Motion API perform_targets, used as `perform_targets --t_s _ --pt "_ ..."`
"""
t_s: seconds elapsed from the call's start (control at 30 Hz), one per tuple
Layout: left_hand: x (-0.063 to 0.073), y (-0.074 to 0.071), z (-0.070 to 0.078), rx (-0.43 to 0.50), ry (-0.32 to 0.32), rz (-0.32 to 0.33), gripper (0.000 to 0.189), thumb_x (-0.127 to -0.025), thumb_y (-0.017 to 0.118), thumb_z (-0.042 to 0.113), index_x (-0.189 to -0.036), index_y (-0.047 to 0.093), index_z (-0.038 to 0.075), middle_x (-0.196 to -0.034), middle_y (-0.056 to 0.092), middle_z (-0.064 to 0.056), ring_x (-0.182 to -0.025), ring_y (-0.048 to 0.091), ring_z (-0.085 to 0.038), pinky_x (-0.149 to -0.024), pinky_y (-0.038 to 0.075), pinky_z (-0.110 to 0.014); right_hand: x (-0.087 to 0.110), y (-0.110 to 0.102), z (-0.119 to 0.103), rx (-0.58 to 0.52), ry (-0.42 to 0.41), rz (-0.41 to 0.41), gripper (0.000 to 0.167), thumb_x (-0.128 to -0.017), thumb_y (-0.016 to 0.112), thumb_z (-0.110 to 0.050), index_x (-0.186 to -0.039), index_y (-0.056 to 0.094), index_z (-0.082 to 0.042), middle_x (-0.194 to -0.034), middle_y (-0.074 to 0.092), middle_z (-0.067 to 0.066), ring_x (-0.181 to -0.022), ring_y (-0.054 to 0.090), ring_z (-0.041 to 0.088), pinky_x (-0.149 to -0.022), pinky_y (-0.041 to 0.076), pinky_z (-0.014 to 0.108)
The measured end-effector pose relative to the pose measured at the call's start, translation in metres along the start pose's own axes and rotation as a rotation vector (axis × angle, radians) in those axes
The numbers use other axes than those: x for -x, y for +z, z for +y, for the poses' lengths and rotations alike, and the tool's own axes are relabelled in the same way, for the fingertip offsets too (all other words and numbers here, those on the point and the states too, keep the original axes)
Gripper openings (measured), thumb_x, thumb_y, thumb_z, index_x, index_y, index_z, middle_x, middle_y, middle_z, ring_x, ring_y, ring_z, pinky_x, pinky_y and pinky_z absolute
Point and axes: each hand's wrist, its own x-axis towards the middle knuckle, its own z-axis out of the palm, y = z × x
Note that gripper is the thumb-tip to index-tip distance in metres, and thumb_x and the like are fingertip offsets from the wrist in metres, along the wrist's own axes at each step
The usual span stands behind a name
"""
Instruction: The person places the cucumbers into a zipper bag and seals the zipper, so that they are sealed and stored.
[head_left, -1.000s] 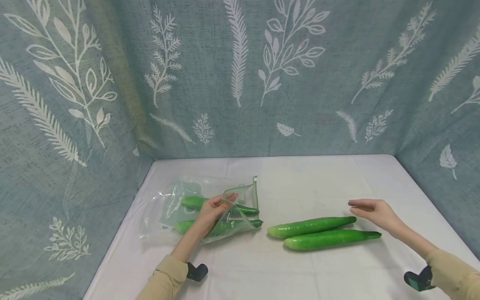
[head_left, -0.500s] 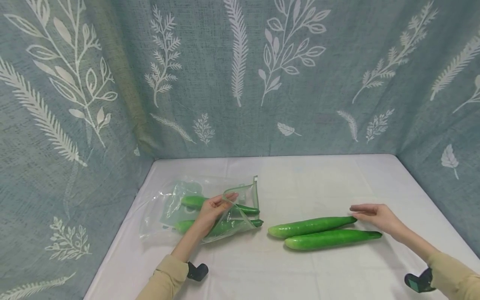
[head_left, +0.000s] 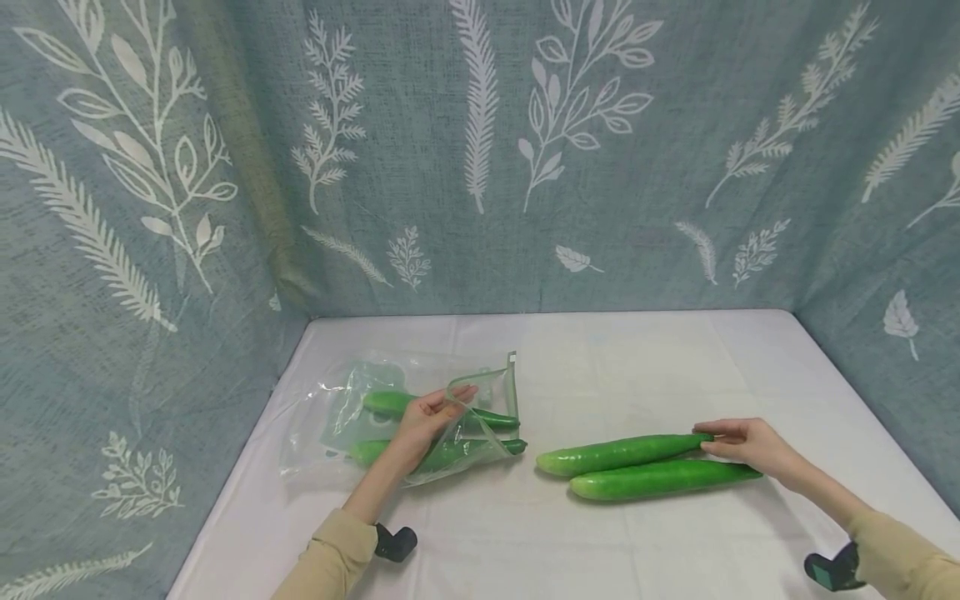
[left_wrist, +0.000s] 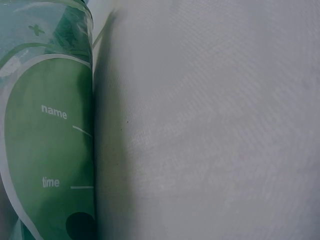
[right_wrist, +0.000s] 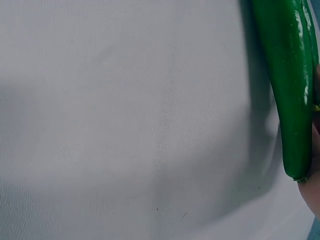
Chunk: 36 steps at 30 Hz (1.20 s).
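A clear zip bag (head_left: pixel 307 442) with a green printed label (left_wrist: pixel 50 145) lies at the left of the table, its mouth facing right. Two cucumbers lie inside, the far cucumber (head_left: pixel 386 404) and the near cucumber (head_left: pixel 367 452), their stem tips at the mouth. My left hand (head_left: pixel 420 425) holds the raised upper edge of the mouth between thumb and fingers. To the right are two more cucumbers side by side, the back one (head_left: pixel 615 454) and the front one (head_left: pixel 660 480). My right hand (head_left: pixel 753 446) pinches the back cucumber's dark right tip. The right wrist view shows the front cucumber (right_wrist: pixel 290 85) beside part of that hand.
A white cloth covers the table (head_left: pixel 600 542). Blue-green curtains (head_left: pixel 420 125) with white leaf patterns stand behind and on both sides. A dark wrist device (head_left: pixel 395 543) sits on the left wrist, and another wrist device (head_left: pixel 832 568) on the right.
My right hand has come down from above the cucumbers, and its thumb and fingers have closed about the back one's tip. The left hand, bag and cucumbers have stayed in place.
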Motion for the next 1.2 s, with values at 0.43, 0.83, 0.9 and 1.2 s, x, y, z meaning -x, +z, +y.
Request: perform_targets --t_s 0.43,0.83,0.9,1.2 --pt "0.0004 0.0005 0.0000 0.004 -0.003 0.005 0.041 -0.092 0.060 0.015 -0.128 0.054 -0.004 -0.135 0.053 -0.015 -0.132 0.047 -0.026 -0.113 0.035 -0.036 0.0002 0.0004 -0.0009 -0.055 -0.021 -0.037 0.047 -0.090 0.064 -0.025 -0.123 0.058 0.008 -0.122 0.060 0.028 -0.087 0.061 -0.008 -0.072 0.054 0.018" --pt "-0.0002 -0.0002 0.0003 -0.006 0.008 -0.006 0.041 -0.093 0.060 0.015 -0.128 0.054 -0.004 -0.136 0.053 -0.016 -0.133 0.045 -0.027 -0.113 0.034 -0.039 -0.0002 -0.0002 -0.0018 -0.075 -0.015 -0.050 0.048 -0.089 0.065 -0.024 -0.123 0.057 0.008 -0.122 0.060 0.029 -0.085 0.061 -0.009 -0.072 0.055 0.019" --pt "-0.0001 -0.0002 0.0005 -0.008 0.007 -0.004 0.041 -0.092 0.060 0.016 -0.128 0.054 -0.004 -0.136 0.053 -0.016 -0.133 0.045 -0.027 -0.113 0.034 -0.039 -0.0002 -0.0008 -0.0021 -0.080 -0.022 -0.054 0.047 -0.089 0.065 -0.024 -0.123 0.057 0.008 -0.121 0.060 0.029 -0.085 0.061 -0.008 -0.072 0.055 0.019" --pt "0.0000 0.0011 0.0004 -0.012 0.010 0.001 0.041 -0.093 0.060 0.016 -0.128 0.054 -0.004 -0.135 0.054 -0.014 -0.132 0.046 -0.026 -0.113 0.035 -0.038 0.0007 -0.0023 -0.0025 -0.053 -0.020 -0.039 0.045 -0.089 0.066 -0.025 -0.121 0.060 0.006 -0.115 0.065 0.024 -0.082 0.062 -0.007 -0.070 0.054 0.018"
